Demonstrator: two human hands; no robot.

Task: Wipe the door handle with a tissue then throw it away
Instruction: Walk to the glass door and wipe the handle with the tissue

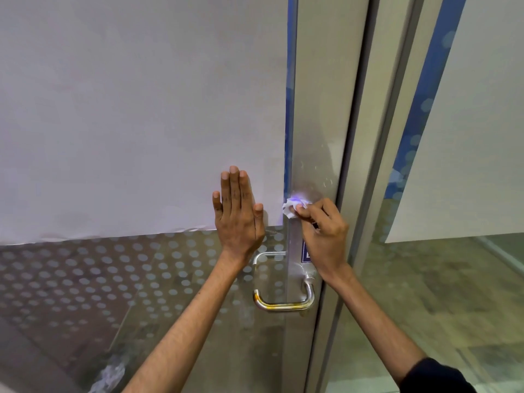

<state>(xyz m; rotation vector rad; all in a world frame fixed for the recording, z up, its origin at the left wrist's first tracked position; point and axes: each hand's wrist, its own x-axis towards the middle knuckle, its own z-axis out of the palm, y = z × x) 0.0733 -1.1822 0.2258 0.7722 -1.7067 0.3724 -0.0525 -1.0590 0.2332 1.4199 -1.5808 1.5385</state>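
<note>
While left hand (239, 214) lies flat on glass door (170, 279), fingers together, right hand (323, 236) pinches tissue (290, 208), door handle (283, 303) below.

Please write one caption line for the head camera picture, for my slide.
Right hand presses a tissue against the door handle while the left hand rests flat on the door.

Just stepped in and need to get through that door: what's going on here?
A person is cleaning the glass door. Their right hand pinches a small crumpled white tissue against the brushed-metal door stile, above the curved silver door handle. The left hand lies flat, fingers spread, on the white paper sheet covering the glass, as if bracing. The tissue is not on the handle itself at this moment.
</note>
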